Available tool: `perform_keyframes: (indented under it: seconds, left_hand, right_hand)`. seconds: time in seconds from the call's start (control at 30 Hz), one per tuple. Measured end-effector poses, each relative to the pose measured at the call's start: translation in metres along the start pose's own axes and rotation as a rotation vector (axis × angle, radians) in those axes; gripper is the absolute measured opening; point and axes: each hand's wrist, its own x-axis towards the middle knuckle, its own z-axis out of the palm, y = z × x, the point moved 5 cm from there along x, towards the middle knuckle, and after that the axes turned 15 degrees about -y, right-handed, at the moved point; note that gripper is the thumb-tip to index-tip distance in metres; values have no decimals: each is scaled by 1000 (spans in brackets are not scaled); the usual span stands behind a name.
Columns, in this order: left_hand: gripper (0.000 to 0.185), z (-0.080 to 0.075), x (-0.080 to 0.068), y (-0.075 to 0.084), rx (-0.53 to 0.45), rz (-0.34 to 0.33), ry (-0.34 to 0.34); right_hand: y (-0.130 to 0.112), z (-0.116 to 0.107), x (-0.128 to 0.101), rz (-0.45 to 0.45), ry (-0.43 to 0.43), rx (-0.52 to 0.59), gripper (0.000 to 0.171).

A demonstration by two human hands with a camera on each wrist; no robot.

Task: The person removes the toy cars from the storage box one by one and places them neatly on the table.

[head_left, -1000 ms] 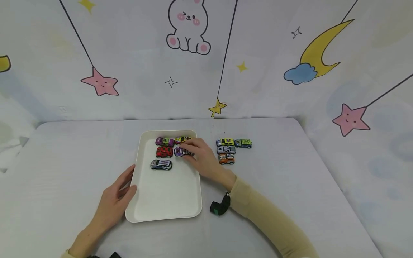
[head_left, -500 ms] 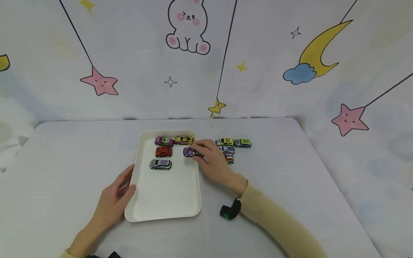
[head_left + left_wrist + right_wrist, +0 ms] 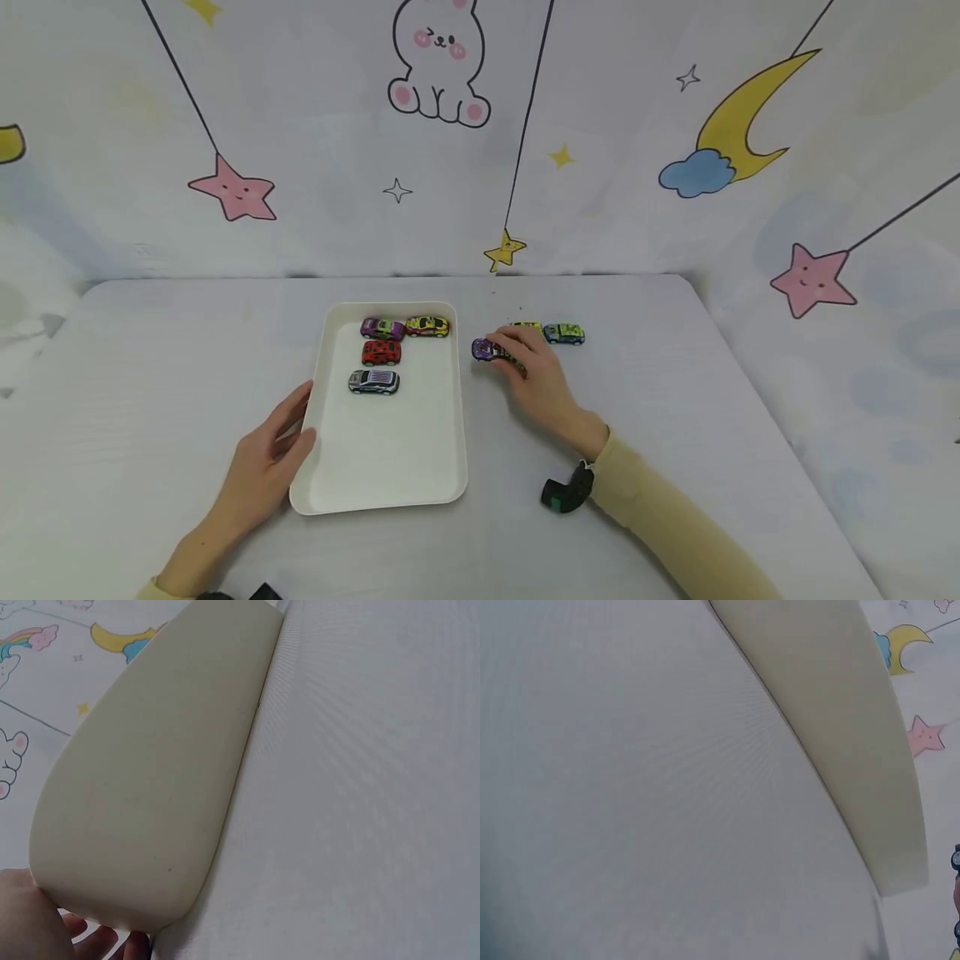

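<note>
My right hand (image 3: 546,387) pinches a small purple toy car (image 3: 487,349) between thumb and fingers, to the right of the white tray (image 3: 390,458). My left hand (image 3: 262,471) holds the tray's left side, its thumb at the rim; in the left wrist view its fingers (image 3: 96,943) curl at the tray's end. On the tray sit a purple-and-green toy car (image 3: 382,328), a yellow one (image 3: 427,326), a red one (image 3: 382,352) and a silver one (image 3: 373,382).
Right of the tray, a green-and-blue toy car (image 3: 564,333) stands beside a yellow one (image 3: 527,324), partly covered by the right hand. Other cars there are hidden behind the hand. A black device (image 3: 567,490) hangs at the right wrist. A decorated wall (image 3: 330,167) rises behind the table.
My right hand has carried the purple car from the tray's upper right, over the right rim, toward the cars outside. The left hand and the tray have stayed put.
</note>
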Motion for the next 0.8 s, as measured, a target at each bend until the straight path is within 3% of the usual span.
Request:
perform_keyframes:
  seconds: [0.8]
  left_hand:
    - [59,1,1,-2,13,-8,1]
  right_hand:
    - [52,-35,-44,92,40,-105,41]
